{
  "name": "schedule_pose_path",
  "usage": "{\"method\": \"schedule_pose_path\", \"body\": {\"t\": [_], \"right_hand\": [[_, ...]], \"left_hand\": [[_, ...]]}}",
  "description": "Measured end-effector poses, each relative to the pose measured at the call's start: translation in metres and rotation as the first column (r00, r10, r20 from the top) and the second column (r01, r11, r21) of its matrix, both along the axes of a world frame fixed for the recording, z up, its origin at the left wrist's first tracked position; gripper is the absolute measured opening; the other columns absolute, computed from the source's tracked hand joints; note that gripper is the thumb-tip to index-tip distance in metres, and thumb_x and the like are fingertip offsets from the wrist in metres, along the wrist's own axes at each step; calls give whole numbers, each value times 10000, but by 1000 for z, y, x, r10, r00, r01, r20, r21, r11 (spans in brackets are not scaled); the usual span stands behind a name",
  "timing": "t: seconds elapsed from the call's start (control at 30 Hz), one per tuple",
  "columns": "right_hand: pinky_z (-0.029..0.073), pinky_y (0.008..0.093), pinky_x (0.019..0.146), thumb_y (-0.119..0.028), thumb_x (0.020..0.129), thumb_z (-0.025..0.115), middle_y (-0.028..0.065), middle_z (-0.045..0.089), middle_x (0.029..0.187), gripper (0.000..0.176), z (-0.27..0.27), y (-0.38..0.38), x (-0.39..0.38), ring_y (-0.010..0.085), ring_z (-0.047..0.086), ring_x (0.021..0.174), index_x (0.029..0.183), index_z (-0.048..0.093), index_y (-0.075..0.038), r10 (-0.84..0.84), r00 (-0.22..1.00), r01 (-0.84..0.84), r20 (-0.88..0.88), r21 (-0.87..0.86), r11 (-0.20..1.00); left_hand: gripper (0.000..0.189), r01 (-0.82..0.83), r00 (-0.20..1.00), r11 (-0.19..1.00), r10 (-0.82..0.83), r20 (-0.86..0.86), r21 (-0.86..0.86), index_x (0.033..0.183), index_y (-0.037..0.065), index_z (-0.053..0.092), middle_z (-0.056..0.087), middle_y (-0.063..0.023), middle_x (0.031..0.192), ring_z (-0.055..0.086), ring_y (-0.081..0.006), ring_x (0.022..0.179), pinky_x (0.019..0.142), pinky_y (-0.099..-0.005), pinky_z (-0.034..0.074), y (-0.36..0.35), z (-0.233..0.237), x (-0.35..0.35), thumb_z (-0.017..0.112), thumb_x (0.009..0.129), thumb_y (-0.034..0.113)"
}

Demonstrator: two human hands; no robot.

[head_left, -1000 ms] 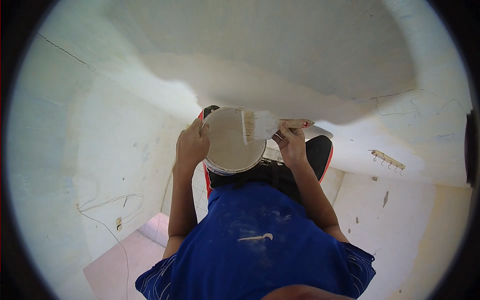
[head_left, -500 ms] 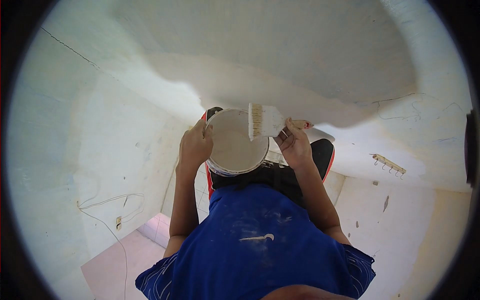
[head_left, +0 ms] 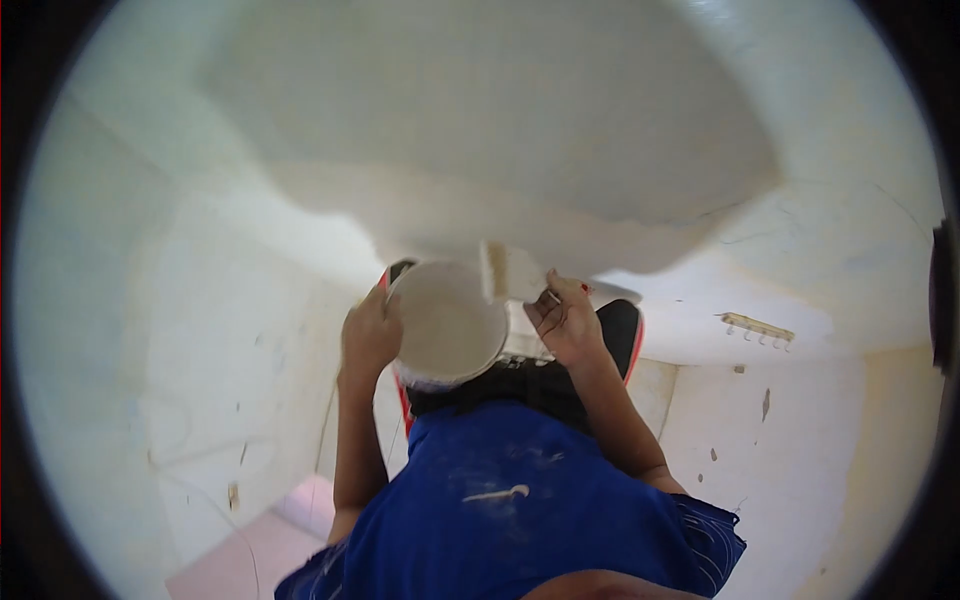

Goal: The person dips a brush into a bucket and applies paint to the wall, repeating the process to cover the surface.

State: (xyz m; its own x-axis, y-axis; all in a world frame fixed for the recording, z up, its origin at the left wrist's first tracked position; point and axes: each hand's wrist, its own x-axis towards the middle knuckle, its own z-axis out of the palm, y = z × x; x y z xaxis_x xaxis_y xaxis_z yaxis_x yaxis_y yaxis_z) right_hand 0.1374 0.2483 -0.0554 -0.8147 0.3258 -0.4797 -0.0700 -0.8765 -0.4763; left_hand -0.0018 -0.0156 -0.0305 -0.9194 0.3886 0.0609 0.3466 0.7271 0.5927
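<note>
A round bucket [head_left: 447,330] of whitish, paint-like liquid is in front of my body, at the level of my thighs. My left hand [head_left: 371,335] grips its left rim, the thumb over the edge. In my right hand [head_left: 568,318] is a wide paintbrush [head_left: 515,274], held by the handle with its bristles pointing left. The bristle tips are coated white and hang over the bucket's right rim. Part of the brush handle is hidden behind my fingers.
Before me is a wall with a large darker, damp-looking patch [head_left: 500,120]. A hook rail [head_left: 758,328] hangs on the right. On the left wall are a socket [head_left: 233,496] and a loose cable [head_left: 255,560]. Pinkish floor [head_left: 240,555] shows lower left.
The view has tilted upward and blurred slightly, so bucket, brush and hands appear lower and a little further left. Both hands keep their holds, with the brush still by the bucket's right rim.
</note>
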Motion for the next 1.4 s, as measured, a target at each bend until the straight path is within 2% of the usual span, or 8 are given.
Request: {"method": "schedule_pose_path", "body": {"t": [0.1, 0.17, 0.37, 0.47, 0.5, 0.7, 0.9, 1.4], "right_hand": [[570, 383, 899, -215, 1008, 661, 24, 689, 1055, 154, 53, 28, 24, 189, 690, 989, 1110, 637, -103, -69, 990, 92, -125, 192, 977], [569, 386, 907, -211, 1014, 648, 42, 696, 1092, 166, 100, 62, 35, 196, 692, 999, 1126, 634, -89, -133, 956, 220, -262, 336, 916], [568, 346, 868, -171, 983, 692, 79, 698, 1079, 262, 289, 134, 118, 169, 683, 989, 1156, 632, 17, -299, 840, 512, -453, 845, 155], [554, 319, 855, -176, 942, 742, 78, 710, 1091, 304, 386, 138, 133, 146, 678, 973, 1152, 643, 20, -264, 773, 512, -578, 812, -280], [548, 313, 861, -171, 945, 741, 77, 707, 1082, 295, 415, 139, 133, 143, 668, 974, 1145, 644, 22, -214, 746, 544, -630, 762, -351], [516, 337, 928, -155, 1008, 668, 79, 707, 1041, 234, 544, 137, 113, 166, 662, 1003, 1146, 622, 29, 51, 677, 443, -734, 351, -825], [582, 334, 828, 14, 919, 703, 139, 704, 997, 40, 606, 125, 67, 217, 688, 903, 936, 667, 9, 247, 528, 394, -813, -23, -919], [501, 372, 870, -46, 873, 758, 104, 722, 962, 98, 627, 136, 49, 243, 664, 899, 922, 674, -47, 380, 632, 30, -675, -469, -883]], "left_hand": [[204, 144, 986, 978, -154, -58, -151, 953, 20, 628, 681, -256, 907, 634, -488, 805, 692, -588, 502, -7, -7, 0, 527, 995, 193], [307, 50, 999, 995, -49, 18, -83, 909, -5, 604, 654, -307, 837, 613, -540, 797, 697, -633, 466, -4, -14, -3, 529, 1008, 276], [321, 77, 996, 997, -78, -32, -10, 841, -17, 573, 637, -313, 788, 613, -549, 777, 697, -619, 461, 2, -29, -11, 558, 975, 274], [304, 112, 993, 993, -113, -37, -28, 955, 2, 618, 665, -306, 893, 637, -529, 849, 750, -592, 496, -1, -1, -9, 518, 991, 287], [329, 129, 992, 990, -129, -4, -62, 1085, 33, 668, 705, -295, 1011, 668, -510, 933, 819, -573, 537, 0, 7, -5, 491, 1012, 300], [328, 159, 986, 987, -159, -57, -12, 1036, 34, 658, 711, -272, 1003, 660, -514, 931, 812, -573, 532, -1, -3, -8, 487, 1012, 312], [376, 106, 989, 993, -101, 106, -47, 1082, 22, 649, 698, -286, 1075, 639, -512, 1025, 884, -574, 505, 3, 12, -5, 467, 1022, 345], [401, 91, 984, 995, -83, 159, -46, 1134, 9, 645, 680, -301, 1121, 621, -517, 1064, 915, -567, 489, 1, 20, -5, 448, 1030, 343]]}}
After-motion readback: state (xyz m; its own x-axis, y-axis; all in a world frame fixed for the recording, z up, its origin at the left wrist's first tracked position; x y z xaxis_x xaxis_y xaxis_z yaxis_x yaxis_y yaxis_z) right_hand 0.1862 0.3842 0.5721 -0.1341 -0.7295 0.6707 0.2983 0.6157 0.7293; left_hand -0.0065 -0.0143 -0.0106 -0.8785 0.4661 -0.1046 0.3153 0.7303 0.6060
